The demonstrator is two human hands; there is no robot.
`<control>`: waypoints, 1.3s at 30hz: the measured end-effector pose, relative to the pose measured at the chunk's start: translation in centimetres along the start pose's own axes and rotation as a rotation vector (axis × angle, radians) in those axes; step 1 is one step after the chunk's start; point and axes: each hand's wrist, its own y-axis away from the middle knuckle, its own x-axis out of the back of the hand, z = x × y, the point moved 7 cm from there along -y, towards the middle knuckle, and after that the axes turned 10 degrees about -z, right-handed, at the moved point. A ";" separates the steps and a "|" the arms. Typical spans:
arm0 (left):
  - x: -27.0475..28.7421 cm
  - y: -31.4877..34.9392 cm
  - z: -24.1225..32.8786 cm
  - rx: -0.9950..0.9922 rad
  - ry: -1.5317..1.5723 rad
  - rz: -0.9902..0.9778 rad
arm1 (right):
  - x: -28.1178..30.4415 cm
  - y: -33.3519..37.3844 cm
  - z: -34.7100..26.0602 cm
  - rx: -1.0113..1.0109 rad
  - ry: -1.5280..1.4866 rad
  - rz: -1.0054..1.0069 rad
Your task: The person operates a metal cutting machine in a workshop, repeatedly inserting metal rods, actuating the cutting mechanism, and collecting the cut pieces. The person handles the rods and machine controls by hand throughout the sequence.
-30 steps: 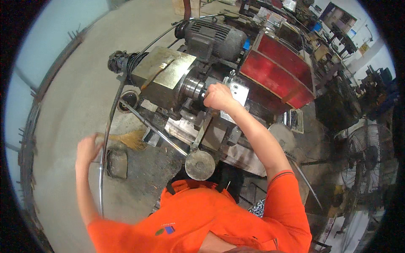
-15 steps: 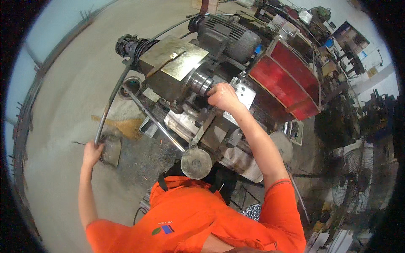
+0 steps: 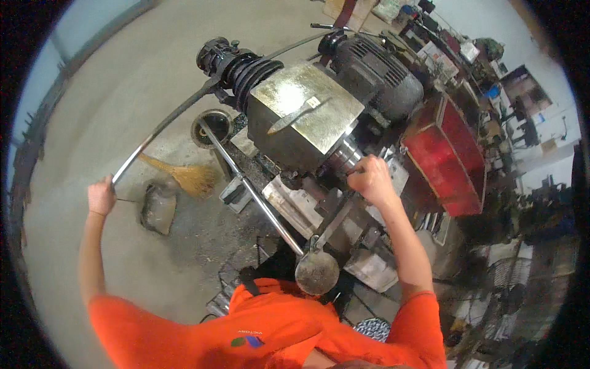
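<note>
Floor [image 3: 147,270] grey, dark-stained | broom [image 3: 192,178] on it | left hand [image 3: 102,195] around lever [image 3: 163,127]

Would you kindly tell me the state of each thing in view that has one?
Left hand: closed around the end of the long lever.
Right hand: fingers curled at the steel spindle; what it grips is hidden.
Long lever: slanting, held at its near end.
Flat tool: lying on the machine housing.
Broom: lying on the floor.
Fan: too blurred to tell whether running.
</note>
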 end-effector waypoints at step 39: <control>-13.6 -8.9 32.1 -0.471 -0.180 -0.290 | 1.6 40.8 21.7 -0.755 -0.196 0.456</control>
